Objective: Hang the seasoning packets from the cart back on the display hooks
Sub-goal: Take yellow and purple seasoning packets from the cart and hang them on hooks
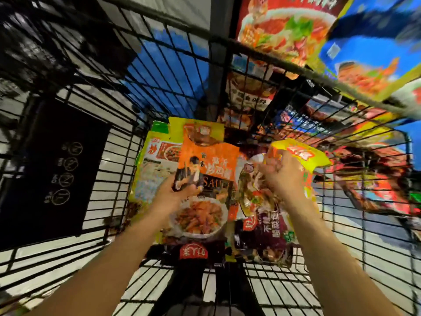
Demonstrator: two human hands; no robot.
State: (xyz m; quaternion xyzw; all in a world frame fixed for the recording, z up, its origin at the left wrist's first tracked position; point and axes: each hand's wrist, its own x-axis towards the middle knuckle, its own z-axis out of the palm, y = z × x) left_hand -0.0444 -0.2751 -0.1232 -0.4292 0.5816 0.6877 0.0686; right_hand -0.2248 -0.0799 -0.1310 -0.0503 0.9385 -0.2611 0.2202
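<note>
I look down into a black wire cart [114, 169] with several seasoning packets piled in its middle. My left hand [175, 192] grips the left edge of an orange sauce packet [205, 160] picturing a plate of food. My right hand [282, 176] holds a yellow packet [303, 156], lifted a little above the pile. Under the two hands lie a dark purple packet [271, 226] and a pale yellow-green packet [152, 174]. The view is motion-blurred.
Packets hang on the display [284, 30] at the top right, beyond the cart's far rim. More packets show through the cart's right wall [369, 169]. A dark panel with chalked circles [52, 174] stands to the left. Pale floor shows through the cart bottom.
</note>
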